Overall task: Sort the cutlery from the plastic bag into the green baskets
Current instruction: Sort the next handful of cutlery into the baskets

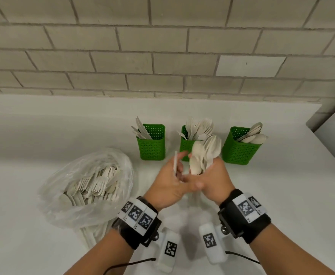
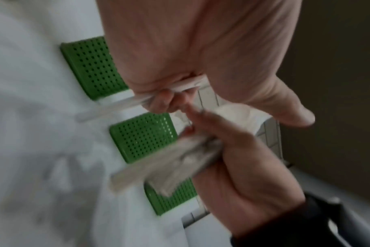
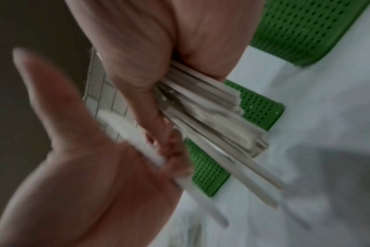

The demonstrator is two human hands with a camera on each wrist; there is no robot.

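Sorting is partly done. The bag (image 1: 87,187), at the left of the table (image 1: 34,135), holds a large mixed heap of forks and spoons, so much is left to sort. Beyond the hands stand three baskets: the left basket (image 1: 152,147) holds knives, the middle basket (image 1: 185,147) forks, the right basket (image 1: 240,149) spoons; none looks full.

The left hand (image 1: 168,185) pinches a single piece (image 1: 175,162) upright between thumb and fingers; its type cannot be told, as only a thin edge shows. The right hand (image 1: 212,181), touching the left, grips a bundle of spoons (image 1: 204,153) by the handles, bowls upward, in front of the middle basket. Judged from this, the bundle is being culled before it goes into the right basket.
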